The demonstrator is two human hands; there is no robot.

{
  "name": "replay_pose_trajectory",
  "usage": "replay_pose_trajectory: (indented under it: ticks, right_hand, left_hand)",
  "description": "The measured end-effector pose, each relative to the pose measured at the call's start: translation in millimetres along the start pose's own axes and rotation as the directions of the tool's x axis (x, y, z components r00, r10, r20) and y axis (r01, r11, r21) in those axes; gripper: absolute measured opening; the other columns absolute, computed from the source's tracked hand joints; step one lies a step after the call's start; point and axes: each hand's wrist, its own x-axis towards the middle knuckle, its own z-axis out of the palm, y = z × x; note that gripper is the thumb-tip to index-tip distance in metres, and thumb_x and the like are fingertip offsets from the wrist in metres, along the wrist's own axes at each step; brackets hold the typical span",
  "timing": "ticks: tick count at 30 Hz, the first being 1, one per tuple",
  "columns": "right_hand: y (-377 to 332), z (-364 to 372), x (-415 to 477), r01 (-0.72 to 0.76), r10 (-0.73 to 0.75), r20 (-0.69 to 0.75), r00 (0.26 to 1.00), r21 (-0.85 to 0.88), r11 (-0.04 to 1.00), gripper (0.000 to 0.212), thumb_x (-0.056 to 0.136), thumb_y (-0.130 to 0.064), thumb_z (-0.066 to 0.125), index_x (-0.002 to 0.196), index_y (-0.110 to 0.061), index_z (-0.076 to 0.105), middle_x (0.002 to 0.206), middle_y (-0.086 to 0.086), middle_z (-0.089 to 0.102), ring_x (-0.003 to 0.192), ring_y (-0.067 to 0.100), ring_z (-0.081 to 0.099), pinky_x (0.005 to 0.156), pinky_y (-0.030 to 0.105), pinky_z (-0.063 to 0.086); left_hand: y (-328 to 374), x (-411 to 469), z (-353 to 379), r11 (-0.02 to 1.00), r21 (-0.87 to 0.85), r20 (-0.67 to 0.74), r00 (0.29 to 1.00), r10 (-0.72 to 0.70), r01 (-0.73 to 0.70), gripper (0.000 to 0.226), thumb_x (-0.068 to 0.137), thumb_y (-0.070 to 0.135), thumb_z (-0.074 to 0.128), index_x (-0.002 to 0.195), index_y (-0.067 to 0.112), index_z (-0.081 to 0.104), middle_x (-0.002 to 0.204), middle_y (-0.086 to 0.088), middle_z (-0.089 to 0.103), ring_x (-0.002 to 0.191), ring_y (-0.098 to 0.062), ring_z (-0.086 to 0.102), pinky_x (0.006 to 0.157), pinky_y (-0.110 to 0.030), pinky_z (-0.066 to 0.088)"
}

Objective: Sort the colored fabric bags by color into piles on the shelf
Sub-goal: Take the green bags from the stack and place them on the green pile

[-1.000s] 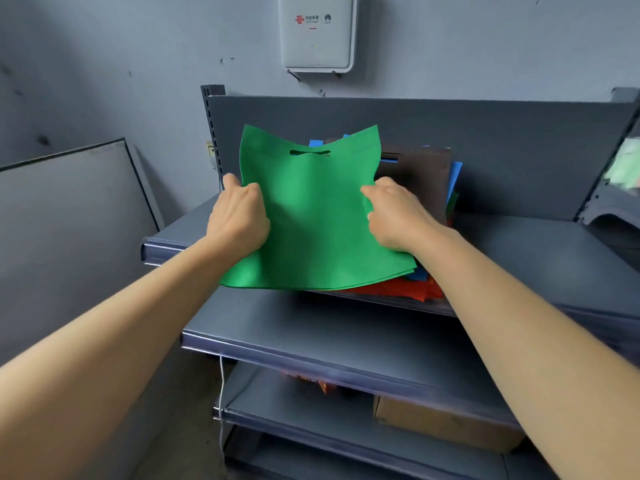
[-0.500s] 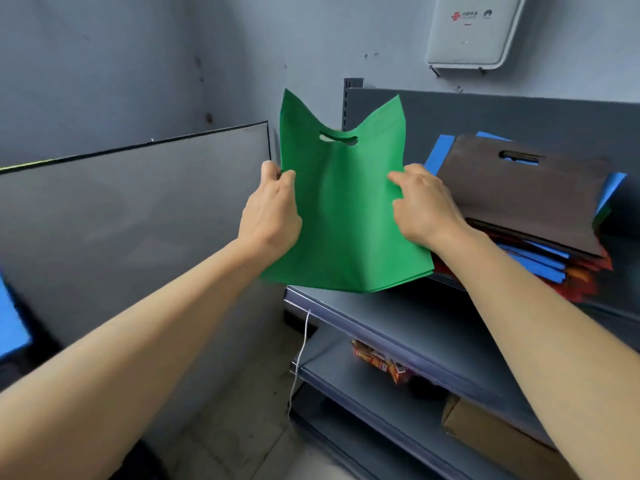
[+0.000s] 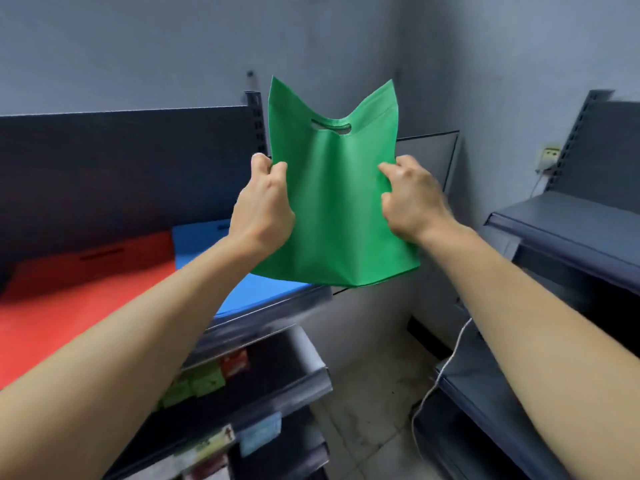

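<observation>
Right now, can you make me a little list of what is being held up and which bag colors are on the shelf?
held up: green bag, in the air, handle slot at the top
left grip: holds the bag's left edge
right grip: holds the bag's right edge
on the shelf: red bag lying flat, blue bag beside it
green pile: none in view

Grey-blue walls (image 3: 138, 46) meet in a corner. Dark metal left shelving (image 3: 121, 161) and right shelving (image 3: 571, 230) flank stained floor tiles (image 3: 367, 410), with a white cable (image 3: 440, 372) trailing.
</observation>
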Motion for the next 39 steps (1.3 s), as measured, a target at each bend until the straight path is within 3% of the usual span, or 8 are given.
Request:
replay_pose_trajectory:
  ticks: [9, 20, 26, 31, 37, 39]
  right_hand:
    - [-165, 54, 5, 0.244, -0.261, 0.096, 0.961, 0.161, 0.956, 0.040, 0.090, -0.002, 0.042, 0.129, -0.001, 0.049, 0.137, 0.013, 0.041, 0.116, 0.037, 0.050, 0.097, 0.044, 0.044]
    - [-294, 96, -20, 0.461, -0.542, 0.149, 0.827, 0.372, 0.805, 0.036, 0.087, 0.001, 0.044, 0.122, 0.004, 0.051, 0.128, 0.013, 0.044, 0.108, 0.038, 0.051, 0.091, 0.050, 0.046]
    - [-356, 110, -41, 0.500, -0.609, 0.176, 0.773, 0.423, 0.756, 0.036, 0.086, -0.002, 0.047, 0.122, 0.002, 0.052, 0.128, 0.013, 0.045, 0.109, 0.038, 0.052, 0.093, 0.048, 0.045]
    - [-416, 120, -59, 0.488, -0.605, 0.201, 0.770, 0.425, 0.762, 0.035, 0.087, -0.005, 0.046, 0.121, -0.001, 0.053, 0.124, 0.012, 0.045, 0.106, 0.036, 0.052, 0.092, 0.047, 0.046]
    - [-495, 136, -87, 0.444, -0.565, 0.317, 0.762, 0.380, 0.811, 0.006, 0.086, -0.004, 0.045, 0.091, -0.004, 0.047, 0.111, 0.013, 0.040, 0.087, 0.037, 0.053, 0.075, 0.040, 0.047]
    - [-516, 147, -98, 0.434, -0.547, 0.372, 0.750, 0.346, 0.832, 0.008, 0.085, 0.000, 0.043, 0.082, -0.007, 0.040, 0.111, 0.014, 0.039, 0.080, 0.035, 0.050, 0.067, 0.038, 0.043]
  left_hand:
    - [-150, -51, -94, 0.948, 0.155, -0.075, 0.960, -0.268, 0.277, 0.039, 0.084, -0.009, 0.041, 0.123, -0.004, 0.047, 0.123, -0.017, 0.034, 0.082, -0.043, 0.055, 0.082, -0.053, 0.047]
    - [-231, -130, -175, 0.757, 0.332, -0.215, 0.827, -0.519, 0.562, 0.037, 0.087, -0.006, 0.042, 0.123, -0.001, 0.047, 0.124, -0.014, 0.034, 0.085, -0.038, 0.054, 0.081, -0.052, 0.048]
    - [-272, -164, -212, 0.691, 0.369, -0.259, 0.783, -0.565, 0.621, 0.037, 0.087, -0.007, 0.043, 0.123, 0.000, 0.047, 0.123, -0.012, 0.035, 0.077, -0.030, 0.047, 0.077, -0.049, 0.048]
    - [-324, -180, -246, 0.670, 0.384, -0.262, 0.770, -0.581, 0.636, 0.038, 0.087, -0.007, 0.043, 0.124, 0.001, 0.047, 0.124, -0.013, 0.035, 0.078, -0.030, 0.048, 0.076, -0.046, 0.049]
    - [-403, -193, -283, 0.656, 0.420, -0.176, 0.766, -0.619, 0.627, 0.042, 0.087, -0.006, 0.041, 0.127, 0.001, 0.045, 0.127, -0.013, 0.034, 0.091, -0.037, 0.054, 0.080, -0.047, 0.049]
    - [-428, -196, -287, 0.656, 0.430, -0.123, 0.760, -0.638, 0.621, 0.041, 0.086, -0.006, 0.039, 0.126, 0.001, 0.045, 0.128, -0.013, 0.033, 0.091, -0.037, 0.054, 0.080, -0.047, 0.049]
